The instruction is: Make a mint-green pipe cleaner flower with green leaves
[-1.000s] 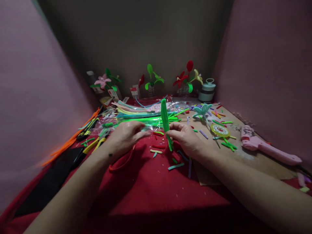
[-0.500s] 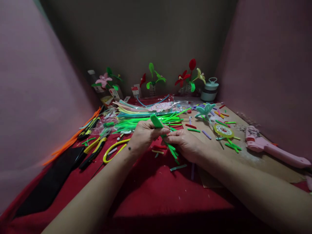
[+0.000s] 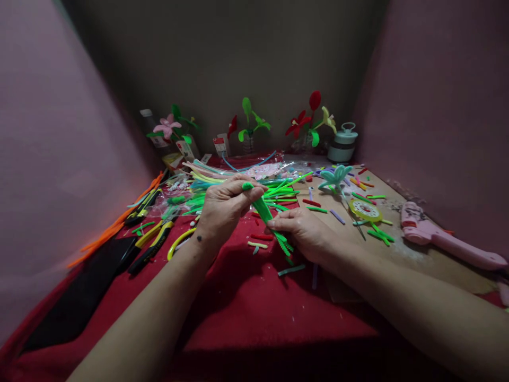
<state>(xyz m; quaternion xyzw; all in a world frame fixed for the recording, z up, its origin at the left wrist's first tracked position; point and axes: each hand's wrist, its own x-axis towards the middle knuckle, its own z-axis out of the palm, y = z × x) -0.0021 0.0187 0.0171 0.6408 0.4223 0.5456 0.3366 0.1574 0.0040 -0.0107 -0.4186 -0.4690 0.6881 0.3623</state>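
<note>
A flat green pipe-cleaner piece (image 3: 262, 209) slants between my two hands, its rounded tip at the upper left and its loose stem ends at the lower right. My left hand (image 3: 225, 207) pinches it just below the tip. Lower down, my right hand (image 3: 304, 229) grips it between thumb and fingers, where the strands come together. Behind the hands lies a pile of bright green pipe cleaners (image 3: 282, 193), partly hidden by my left hand. Short red and cream cut pieces rest on the red cloth (image 3: 246, 307) under the hands.
Yellow-handled pliers (image 3: 157, 246) and a black case (image 3: 79, 297) lie at left. On the right a brown board (image 3: 413, 265) bears a teal flower (image 3: 336, 178), a yellow dial (image 3: 365, 210) and a pink glue gun (image 3: 449, 241). Flowers and a jar (image 3: 342, 146) stand behind.
My left hand has shifted left and up along the green piece, away from my right hand. More of the piece's flat middle now shows between them.
</note>
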